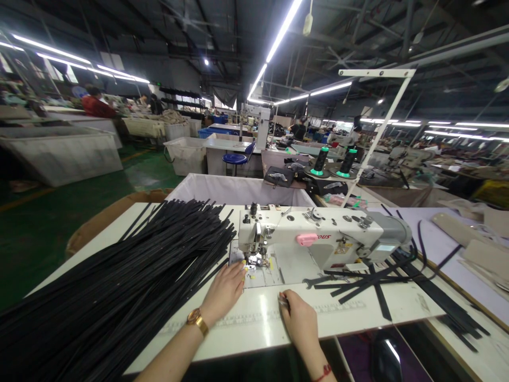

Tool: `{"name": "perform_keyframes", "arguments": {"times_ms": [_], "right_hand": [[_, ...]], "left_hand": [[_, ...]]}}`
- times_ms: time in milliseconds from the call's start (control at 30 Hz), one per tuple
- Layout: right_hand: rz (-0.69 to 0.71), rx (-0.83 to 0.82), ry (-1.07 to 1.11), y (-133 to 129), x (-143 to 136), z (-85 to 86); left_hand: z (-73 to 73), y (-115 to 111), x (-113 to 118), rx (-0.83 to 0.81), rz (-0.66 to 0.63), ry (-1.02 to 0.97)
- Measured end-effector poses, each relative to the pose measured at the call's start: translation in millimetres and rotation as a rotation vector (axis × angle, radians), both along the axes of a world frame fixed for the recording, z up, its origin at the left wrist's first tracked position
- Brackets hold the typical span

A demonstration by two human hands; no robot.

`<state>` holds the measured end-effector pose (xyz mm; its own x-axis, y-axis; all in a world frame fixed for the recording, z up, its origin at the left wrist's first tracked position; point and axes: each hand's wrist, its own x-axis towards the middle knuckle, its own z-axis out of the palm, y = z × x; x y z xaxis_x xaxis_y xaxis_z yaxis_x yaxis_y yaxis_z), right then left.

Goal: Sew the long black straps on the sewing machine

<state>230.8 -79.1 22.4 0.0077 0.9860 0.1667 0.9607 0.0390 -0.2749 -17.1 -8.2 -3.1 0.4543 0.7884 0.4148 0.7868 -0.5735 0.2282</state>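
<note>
A white sewing machine [286, 228] stands on the pale work table [234, 339]. My left hand [226, 289] lies palm down at the left of the needle area, fingers stretched toward the presser foot [254, 261]. Nearer the table's front edge, my right hand [296, 315] is curled, its thumb and forefinger closed round a small dark metal tool [283, 301]. A big heap of long black strips [119, 276] covers the table's left side. More black strips [358, 284] lie crossed at the machine's right, beside a wrench [318, 281].
Behind the machine stands a lined white bin [238, 185]. Two black thread cones [320, 161] sit near a white thread stand [382, 127]. A dark phone [386, 355] rests below the table edge at the right. A person in red [95, 103] is far back left.
</note>
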Motion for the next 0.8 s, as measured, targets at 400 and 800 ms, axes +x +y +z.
{"name": "perform_keyframes", "arguments": {"times_ms": [400, 800], "right_hand": [[-0.006, 0.032, -0.026, -1.3, 0.8, -4.2], [-0.005, 0.024, 0.023, -16.3, 9.2, 3.6]], "left_hand": [[-6.6, 0.8, -0.8, 0.047, 0.012, -0.022], [-39.0, 13.3, -12.2, 0.127, -0.087, 0.052]]}}
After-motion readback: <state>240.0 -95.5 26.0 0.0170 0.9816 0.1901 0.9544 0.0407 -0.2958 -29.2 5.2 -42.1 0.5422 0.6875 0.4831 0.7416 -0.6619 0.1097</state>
